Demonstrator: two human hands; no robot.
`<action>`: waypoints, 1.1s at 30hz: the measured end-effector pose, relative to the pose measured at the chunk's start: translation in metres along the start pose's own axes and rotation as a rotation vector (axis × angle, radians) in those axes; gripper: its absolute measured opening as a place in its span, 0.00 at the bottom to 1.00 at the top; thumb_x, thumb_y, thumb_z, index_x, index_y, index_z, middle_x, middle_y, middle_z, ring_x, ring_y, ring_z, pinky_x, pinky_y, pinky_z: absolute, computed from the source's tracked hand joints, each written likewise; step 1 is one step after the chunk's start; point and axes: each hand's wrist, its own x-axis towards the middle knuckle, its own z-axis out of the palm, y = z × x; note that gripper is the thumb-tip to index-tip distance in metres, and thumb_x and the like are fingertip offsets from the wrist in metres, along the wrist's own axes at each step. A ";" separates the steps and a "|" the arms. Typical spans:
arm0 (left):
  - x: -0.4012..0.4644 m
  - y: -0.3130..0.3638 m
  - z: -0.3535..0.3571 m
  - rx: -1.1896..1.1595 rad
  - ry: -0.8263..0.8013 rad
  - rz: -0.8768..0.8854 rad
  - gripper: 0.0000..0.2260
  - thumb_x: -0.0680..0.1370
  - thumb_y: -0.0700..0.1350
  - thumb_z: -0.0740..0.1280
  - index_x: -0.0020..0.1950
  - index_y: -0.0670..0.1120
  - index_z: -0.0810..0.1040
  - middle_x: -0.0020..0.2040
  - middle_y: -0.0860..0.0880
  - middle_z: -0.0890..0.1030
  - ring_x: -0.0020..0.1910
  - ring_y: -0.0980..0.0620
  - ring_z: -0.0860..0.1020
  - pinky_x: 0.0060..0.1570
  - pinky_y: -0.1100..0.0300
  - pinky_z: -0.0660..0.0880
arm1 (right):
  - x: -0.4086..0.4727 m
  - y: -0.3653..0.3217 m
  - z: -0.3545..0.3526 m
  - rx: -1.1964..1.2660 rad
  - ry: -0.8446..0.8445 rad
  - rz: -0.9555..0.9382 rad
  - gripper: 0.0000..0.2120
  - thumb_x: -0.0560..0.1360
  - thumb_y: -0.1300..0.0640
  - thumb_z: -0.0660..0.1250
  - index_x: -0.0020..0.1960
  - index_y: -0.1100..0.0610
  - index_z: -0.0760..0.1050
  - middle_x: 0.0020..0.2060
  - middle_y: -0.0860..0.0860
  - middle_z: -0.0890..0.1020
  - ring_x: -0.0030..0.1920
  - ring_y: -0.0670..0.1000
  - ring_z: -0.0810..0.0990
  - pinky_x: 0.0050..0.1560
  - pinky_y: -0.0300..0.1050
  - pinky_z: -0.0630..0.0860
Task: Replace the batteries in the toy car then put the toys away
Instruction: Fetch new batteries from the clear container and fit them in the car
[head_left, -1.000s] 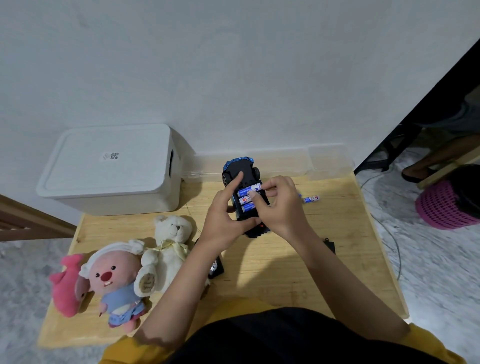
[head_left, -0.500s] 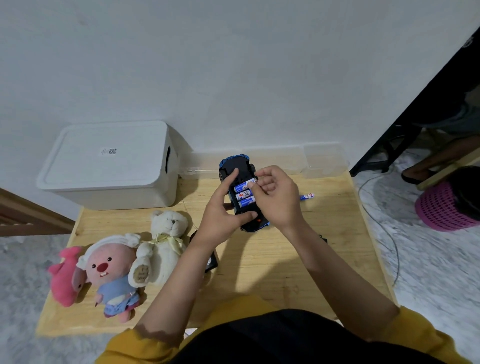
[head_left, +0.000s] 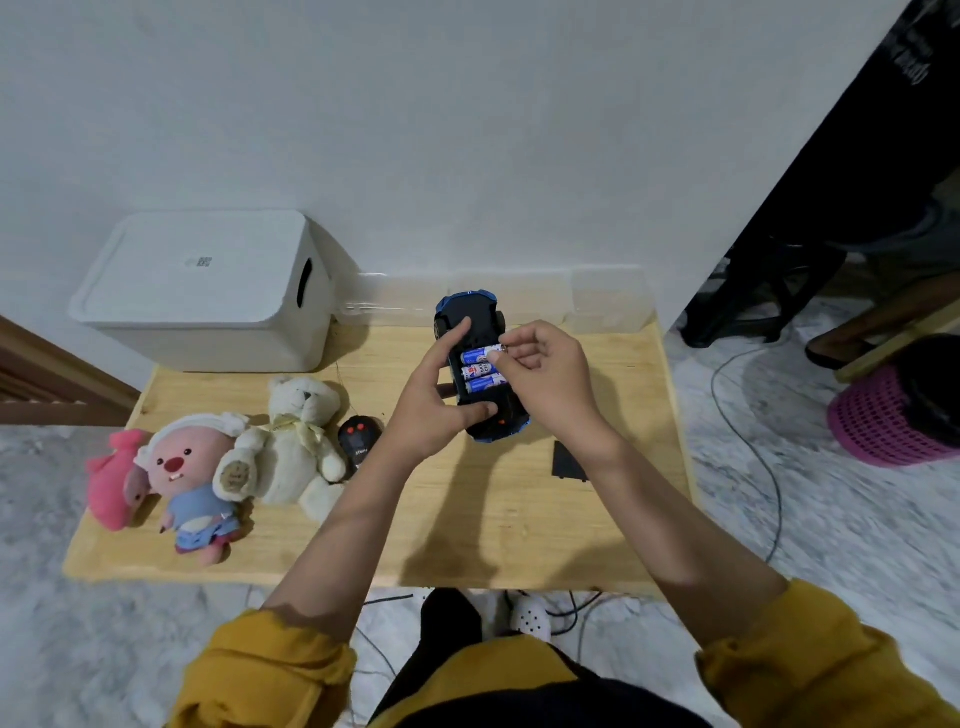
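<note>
Here, left hand (head_left: 434, 402) gripped upturned toy car (head_left: 480, 364) above table (head_left: 519, 519), thumb on underside. Right hand (head_left: 545, 376) fingertips pinched end of top battery (head_left: 478, 356); two more batteries seated just below fingertips.

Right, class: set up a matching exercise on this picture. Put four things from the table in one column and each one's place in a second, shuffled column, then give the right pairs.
Things
1. toy car
2. white storage box
3. remote control
4. black battery cover

Places
A. flat on the table under the right forearm
B. held upside down in the left hand
C. back left corner, against the wall
D. beside the white teddy bear

Pairs: 1-B, 2-C, 3-D, 4-A
</note>
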 end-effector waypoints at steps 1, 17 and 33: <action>-0.002 0.000 0.004 -0.004 0.002 -0.003 0.42 0.67 0.28 0.73 0.73 0.55 0.63 0.66 0.52 0.73 0.55 0.64 0.76 0.56 0.60 0.76 | -0.002 0.002 -0.005 0.005 -0.005 0.000 0.07 0.70 0.61 0.74 0.44 0.55 0.77 0.35 0.46 0.79 0.37 0.41 0.78 0.41 0.34 0.77; -0.036 -0.005 0.004 -0.082 0.079 -0.030 0.41 0.66 0.28 0.73 0.72 0.57 0.65 0.65 0.51 0.72 0.64 0.53 0.72 0.59 0.49 0.76 | -0.038 0.004 -0.002 0.138 -0.004 0.209 0.11 0.74 0.62 0.60 0.38 0.51 0.76 0.40 0.49 0.80 0.37 0.51 0.77 0.38 0.46 0.72; -0.034 -0.006 -0.023 -0.029 0.072 0.031 0.40 0.67 0.27 0.70 0.73 0.55 0.63 0.63 0.48 0.73 0.53 0.66 0.76 0.47 0.68 0.75 | -0.053 -0.004 0.040 -0.354 -0.067 0.115 0.13 0.73 0.66 0.59 0.55 0.60 0.75 0.57 0.57 0.75 0.52 0.54 0.77 0.48 0.40 0.71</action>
